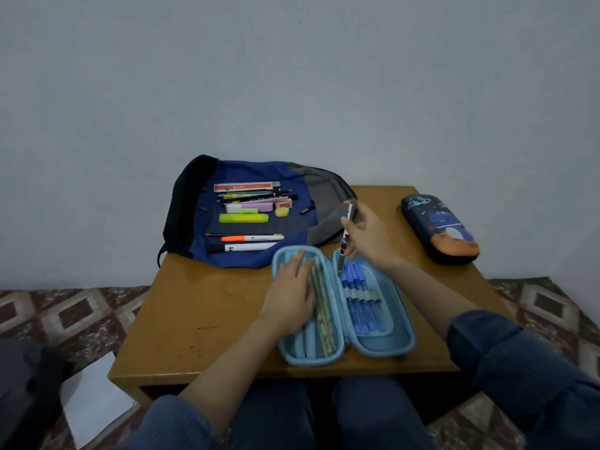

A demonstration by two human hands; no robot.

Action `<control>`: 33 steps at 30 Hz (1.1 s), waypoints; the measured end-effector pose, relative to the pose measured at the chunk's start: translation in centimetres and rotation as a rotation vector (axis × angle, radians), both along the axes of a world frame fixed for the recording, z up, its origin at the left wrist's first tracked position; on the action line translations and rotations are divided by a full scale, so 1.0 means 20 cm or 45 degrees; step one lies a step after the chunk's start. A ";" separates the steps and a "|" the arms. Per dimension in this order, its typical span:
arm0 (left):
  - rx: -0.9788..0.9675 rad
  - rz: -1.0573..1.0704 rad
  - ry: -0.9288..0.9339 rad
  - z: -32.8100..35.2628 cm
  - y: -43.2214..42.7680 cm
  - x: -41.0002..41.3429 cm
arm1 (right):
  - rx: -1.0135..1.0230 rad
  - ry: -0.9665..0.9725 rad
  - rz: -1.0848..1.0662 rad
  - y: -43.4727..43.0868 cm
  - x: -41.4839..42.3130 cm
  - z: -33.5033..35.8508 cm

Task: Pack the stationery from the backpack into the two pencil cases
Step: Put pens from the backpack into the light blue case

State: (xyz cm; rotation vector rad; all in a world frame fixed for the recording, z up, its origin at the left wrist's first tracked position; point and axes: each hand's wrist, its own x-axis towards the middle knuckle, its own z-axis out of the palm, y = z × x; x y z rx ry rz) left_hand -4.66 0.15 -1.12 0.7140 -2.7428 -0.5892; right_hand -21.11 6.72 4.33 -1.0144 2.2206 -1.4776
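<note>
Now the left hand (292, 292), fingers flat together, steadies the open pencil case (394, 347) while the right hand (368, 237) pinches a pen (346, 233), lowering it beside the blue pens (360, 298).

From here my left hand (290, 295) hides part of the open case (402, 344), the print on the pen (346, 237) in my right hand (368, 237) is too blurred to read.
</note>
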 end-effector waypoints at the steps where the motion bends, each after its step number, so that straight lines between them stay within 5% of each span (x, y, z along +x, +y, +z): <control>1: 0.010 -0.037 -0.001 0.00 0.02 -0.02 | -0.012 -0.014 -0.041 0.02 -0.03 0.00; 7: -0.002 -0.248 -0.276 -0.13 0.10 -0.06 | 0.090 0.016 -0.152 0.11 -0.15 -0.02; 14: -0.012 -0.219 -0.227 -0.19 0.11 -0.05 | 0.253 0.219 -0.184 0.15 -0.23 -0.09; 33: 0.013 -0.198 -0.188 -0.21 0.10 -0.05 | 0.335 0.260 -0.068 0.08 -0.26 -0.10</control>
